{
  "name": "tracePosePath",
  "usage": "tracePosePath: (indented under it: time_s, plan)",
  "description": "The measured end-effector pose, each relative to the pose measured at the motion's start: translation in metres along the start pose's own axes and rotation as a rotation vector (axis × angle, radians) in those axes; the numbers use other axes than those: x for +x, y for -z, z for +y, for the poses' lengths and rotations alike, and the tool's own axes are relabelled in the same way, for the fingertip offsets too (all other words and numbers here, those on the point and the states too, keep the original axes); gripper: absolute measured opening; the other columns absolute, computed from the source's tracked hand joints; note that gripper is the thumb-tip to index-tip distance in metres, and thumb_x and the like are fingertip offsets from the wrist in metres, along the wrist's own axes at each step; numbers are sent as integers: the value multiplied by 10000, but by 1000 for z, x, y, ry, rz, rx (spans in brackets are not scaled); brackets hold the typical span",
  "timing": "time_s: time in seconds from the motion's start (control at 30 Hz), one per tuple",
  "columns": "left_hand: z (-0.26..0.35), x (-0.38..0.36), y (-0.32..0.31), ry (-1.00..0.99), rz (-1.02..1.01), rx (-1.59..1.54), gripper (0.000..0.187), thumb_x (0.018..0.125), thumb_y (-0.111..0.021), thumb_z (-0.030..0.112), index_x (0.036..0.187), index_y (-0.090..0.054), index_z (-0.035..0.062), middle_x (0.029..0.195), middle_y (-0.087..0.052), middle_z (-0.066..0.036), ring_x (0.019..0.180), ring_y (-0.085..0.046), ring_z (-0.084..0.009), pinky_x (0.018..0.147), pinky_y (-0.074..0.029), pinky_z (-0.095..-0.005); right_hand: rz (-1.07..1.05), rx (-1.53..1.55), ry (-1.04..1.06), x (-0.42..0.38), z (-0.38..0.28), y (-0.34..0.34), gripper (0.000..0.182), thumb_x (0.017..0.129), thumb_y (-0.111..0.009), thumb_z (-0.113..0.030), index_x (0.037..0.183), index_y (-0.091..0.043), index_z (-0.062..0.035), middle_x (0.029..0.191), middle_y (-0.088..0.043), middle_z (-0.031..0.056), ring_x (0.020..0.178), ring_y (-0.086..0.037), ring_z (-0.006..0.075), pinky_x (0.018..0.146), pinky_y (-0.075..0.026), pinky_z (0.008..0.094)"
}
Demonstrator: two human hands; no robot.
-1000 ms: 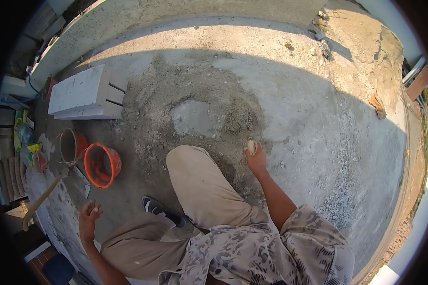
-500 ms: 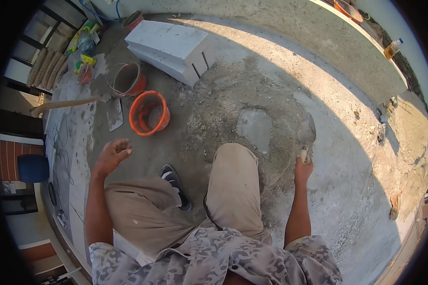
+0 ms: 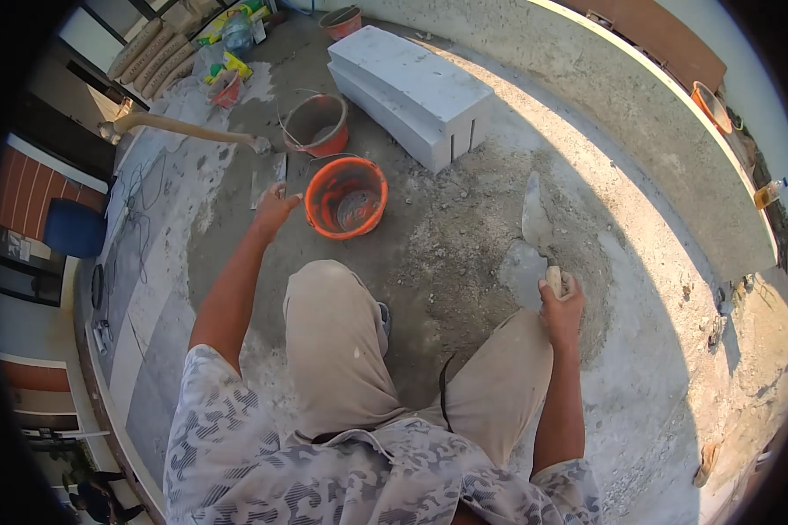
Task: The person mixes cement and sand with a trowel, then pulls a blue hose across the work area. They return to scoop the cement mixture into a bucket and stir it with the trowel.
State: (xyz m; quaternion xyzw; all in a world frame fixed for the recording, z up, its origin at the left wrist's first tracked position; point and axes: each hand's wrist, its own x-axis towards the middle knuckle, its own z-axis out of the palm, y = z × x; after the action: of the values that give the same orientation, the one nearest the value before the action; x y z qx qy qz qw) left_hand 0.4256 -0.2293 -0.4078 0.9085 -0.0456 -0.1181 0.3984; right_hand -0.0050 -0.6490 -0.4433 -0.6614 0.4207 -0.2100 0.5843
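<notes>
I crouch over a grey ring of sand and cement on the concrete floor. My right hand grips the wooden handle of a trowel, whose blade points away from me over the heap. My left hand is stretched forward with fingers apart, just left of an orange bucket and close to its rim, holding nothing. A flat metal tool lies on the floor just beyond that hand.
A second orange bucket stands behind the first. White blocks are stacked beside them. A long wooden handle lies at left. A low concrete wall curves along the right. Bags and bottles sit at the far left.
My view has swung left toward the buckets. My left hand has reached forward from near my knee to the bucket's side. The trowel has come up into view in my right hand.
</notes>
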Motion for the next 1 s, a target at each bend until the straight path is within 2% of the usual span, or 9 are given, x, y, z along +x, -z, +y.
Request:
tracePosePath:
  time_s: [0.07, 0.17, 0.27, 0.47, 0.67, 0.77, 0.87, 0.97, 1.0]
  plan:
    - [-10, 39, -12, -47, 61, -14, 828, 877, -793, 263, 1546, -393, -20, 1544, -465, -255, 1439, -456, -341, 1189, -354, -428, 1, -51, 26, -3, -1, -7, 291, 854, -779, -184, 1019, -655, 21, 728, -587, 17, 541, -516, 95, 481, -414, 284]
    - [-15, 89, -33, -175, 171, 166, 706, 892, -783, 246, 1469, -485, -30, 1385, -605, -216, 1274, -607, -299, 1071, -483, -373, -14, -148, -12, -3, 2, -11, 271, 856, -776, -181, 986, -651, 21, 724, -587, 24, 532, -514, 96, 480, -413, 287]
    - [-14, 115, -46, 20, -268, -268, 454, 922, -756, 269, 1263, -640, -7, 1035, -709, -120, 853, -708, -180, 755, -572, -281, 0, -212, -19, -1, 5, -24, 250, 873, -764, -173, 957, -625, 17, 698, -565, 16, 494, -506, 106, 475, -418, 293]
    - [-18, 122, -1, -184, -322, -67, 324, 996, -661, 334, 1005, -711, 15, 732, -641, -43, 484, -527, -87, 451, -419, -266, 12, -260, -55, 10, 13, -58, 314, 824, -788, -214, 945, -675, 52, 732, -623, 76, 645, -547, 157, 611, -460, 363]
    - [-44, 129, 70, -5, -284, -56, 356, 1006, -632, 306, 1161, -693, -9, 884, -695, -101, 660, -671, -175, 615, -544, -306, -140, -303, -105, 38, -5, -100, 377, 823, -780, -239, 1007, -681, 74, 766, -664, 136, 688, -622, 205, 656, -490, 381]
    - [-108, 153, 59, -375, 435, 802, 416, 987, -651, 303, 1253, -653, -16, 1134, -691, -184, 1016, -697, -314, 903, -552, -418, -222, -397, 8, 52, 0, -124, 433, 813, -776, -231, 1100, -666, 74, 921, -715, 219, 818, -701, 306, 757, -528, 424]
    - [-25, 84, 4, -578, 454, 462, 464, 968, -671, 295, 1312, -622, -13, 1302, -627, -230, 1247, -579, -400, 1066, -451, -499, -144, -397, 182, 51, 15, -159, 573, 807, -761, -212, 1288, -581, 41, 1101, -700, 288, 989, -704, 434, 875, -535, 482]
    - [30, 19, -82, -172, -553, 4, 569, 978, -696, 426, 1314, -621, -28, 1316, -648, -154, 1153, -647, -218, 987, -493, -331, -151, -364, 222, 35, 13, -207, 750, 806, -756, -200, 1455, -426, -22, 1095, -693, 285, 990, -707, 421, 870, -541, 457]
    - [11, 14, -121, 38, -856, -187, 617, 1009, -637, 469, 1344, -607, -48, 1300, -661, -168, 1166, -643, -242, 1059, -467, -385, -208, -312, 171, 28, 10, -223, 790, 805, -752, -193, 1486, -379, -45, 1108, -688, 292, 1017, -699, 427, 886, -536, 466]
